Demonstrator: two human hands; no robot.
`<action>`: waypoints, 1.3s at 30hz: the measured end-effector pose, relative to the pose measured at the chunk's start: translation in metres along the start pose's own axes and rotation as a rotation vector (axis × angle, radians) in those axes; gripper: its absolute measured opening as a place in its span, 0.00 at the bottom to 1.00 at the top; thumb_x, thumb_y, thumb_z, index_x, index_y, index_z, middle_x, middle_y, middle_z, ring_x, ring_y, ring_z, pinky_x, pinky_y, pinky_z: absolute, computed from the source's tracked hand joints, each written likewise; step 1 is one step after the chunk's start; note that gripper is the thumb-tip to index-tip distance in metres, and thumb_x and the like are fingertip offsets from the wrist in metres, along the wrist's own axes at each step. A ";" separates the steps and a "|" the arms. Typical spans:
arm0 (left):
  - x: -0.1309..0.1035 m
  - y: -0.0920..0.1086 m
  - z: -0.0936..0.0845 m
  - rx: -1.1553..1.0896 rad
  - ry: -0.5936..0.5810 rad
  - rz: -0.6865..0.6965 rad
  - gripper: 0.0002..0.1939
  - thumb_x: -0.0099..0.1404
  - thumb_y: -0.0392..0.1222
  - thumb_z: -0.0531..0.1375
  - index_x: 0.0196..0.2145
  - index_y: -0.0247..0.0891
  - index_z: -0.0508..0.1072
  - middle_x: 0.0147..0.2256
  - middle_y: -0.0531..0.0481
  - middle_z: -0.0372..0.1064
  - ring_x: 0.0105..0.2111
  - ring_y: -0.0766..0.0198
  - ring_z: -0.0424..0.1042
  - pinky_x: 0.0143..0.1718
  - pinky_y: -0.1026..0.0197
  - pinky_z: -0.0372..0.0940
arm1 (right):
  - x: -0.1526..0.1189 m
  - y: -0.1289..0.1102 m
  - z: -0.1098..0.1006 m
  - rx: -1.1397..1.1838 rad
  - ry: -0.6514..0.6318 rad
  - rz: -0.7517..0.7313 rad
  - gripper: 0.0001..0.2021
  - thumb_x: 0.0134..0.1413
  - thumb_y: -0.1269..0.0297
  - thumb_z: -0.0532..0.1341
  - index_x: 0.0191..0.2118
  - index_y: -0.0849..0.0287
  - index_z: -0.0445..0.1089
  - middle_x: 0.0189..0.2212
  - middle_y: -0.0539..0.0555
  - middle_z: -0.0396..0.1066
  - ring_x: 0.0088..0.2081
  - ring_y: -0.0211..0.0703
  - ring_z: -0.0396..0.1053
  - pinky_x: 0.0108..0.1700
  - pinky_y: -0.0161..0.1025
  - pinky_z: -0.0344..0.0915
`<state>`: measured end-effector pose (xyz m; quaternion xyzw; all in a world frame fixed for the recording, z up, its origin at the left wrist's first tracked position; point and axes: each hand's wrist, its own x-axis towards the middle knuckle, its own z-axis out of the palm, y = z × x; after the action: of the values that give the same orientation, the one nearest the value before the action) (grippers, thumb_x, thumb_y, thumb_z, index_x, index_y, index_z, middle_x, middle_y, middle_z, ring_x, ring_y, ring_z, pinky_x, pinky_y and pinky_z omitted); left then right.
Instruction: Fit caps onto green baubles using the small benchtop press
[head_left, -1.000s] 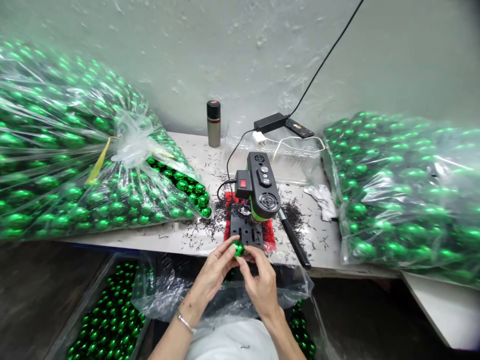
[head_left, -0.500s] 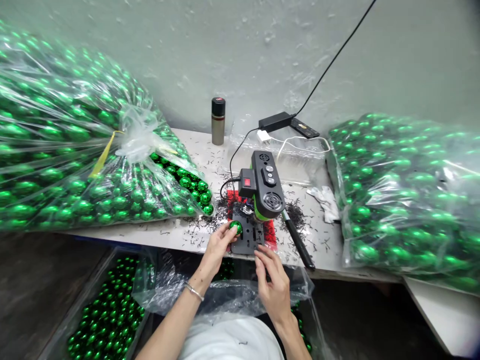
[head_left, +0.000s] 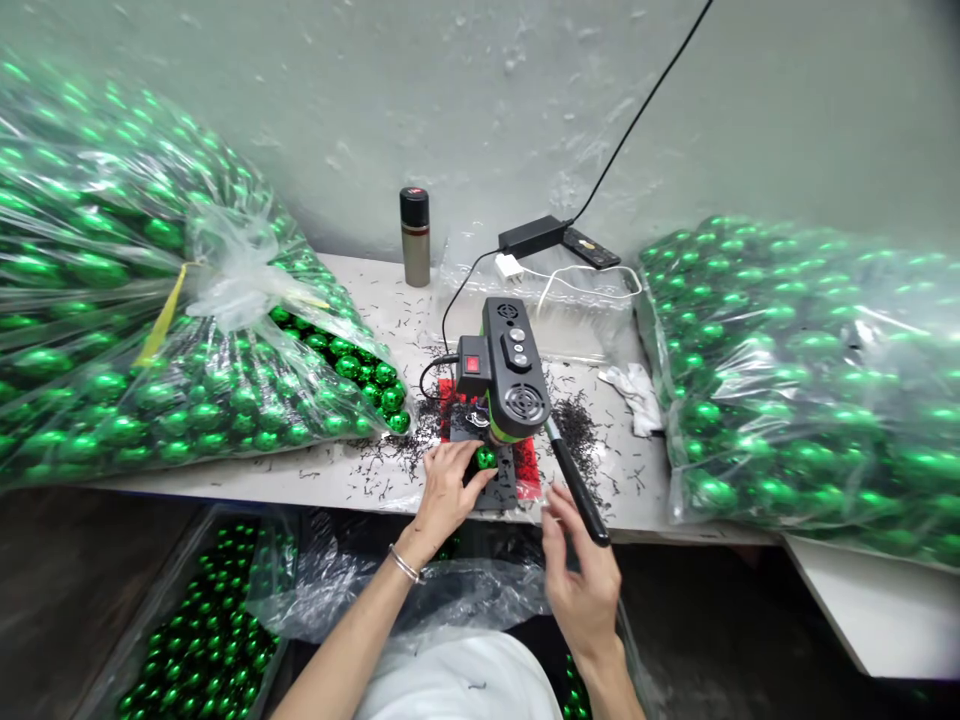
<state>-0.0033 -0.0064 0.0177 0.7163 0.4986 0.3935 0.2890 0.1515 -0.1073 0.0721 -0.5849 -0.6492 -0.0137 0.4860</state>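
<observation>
My left hand [head_left: 450, 487] has its fingers and thumb around a shiny green ball ornament [head_left: 486, 457], held just under the head of a small bench drill press [head_left: 516, 365]. Beneath the ball is the machine's dark slotted base plate [head_left: 496, 492]. The black machine head hides the tool end above the ball. My right hand [head_left: 581, 550] is apart from the base, at the table's front edge, its fingers loosely spread with nothing in them. Close beside it is the machine's black lever handle [head_left: 577, 490], which it does not visibly grip.
A big clear bag of green balls [head_left: 150, 330] lies left, its opening toward the machine; another bag [head_left: 795, 400] lies right. Black shavings [head_left: 577, 435] litter the table. Behind are a bottle [head_left: 415, 240], a power adapter [head_left: 532, 236] and plastic trays. An open bag of balls [head_left: 202, 630] sits below left.
My left hand has moved the green ball right and under the machine head. My right hand has shifted right, from the base plate toward the lever handle. The view has turned slightly.
</observation>
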 end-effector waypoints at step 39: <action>0.003 -0.011 0.010 0.026 0.060 0.151 0.15 0.68 0.46 0.61 0.50 0.37 0.73 0.45 0.40 0.74 0.46 0.50 0.71 0.51 0.46 0.62 | 0.030 0.025 0.063 0.192 0.231 -0.366 0.15 0.68 0.65 0.47 0.27 0.56 0.59 0.28 0.47 0.65 0.29 0.34 0.69 0.41 0.42 0.69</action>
<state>0.0002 -0.0005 0.0045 0.7433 0.4569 0.4290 0.2340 0.1371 -0.0403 0.0441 -0.4032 -0.6829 -0.1065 0.5998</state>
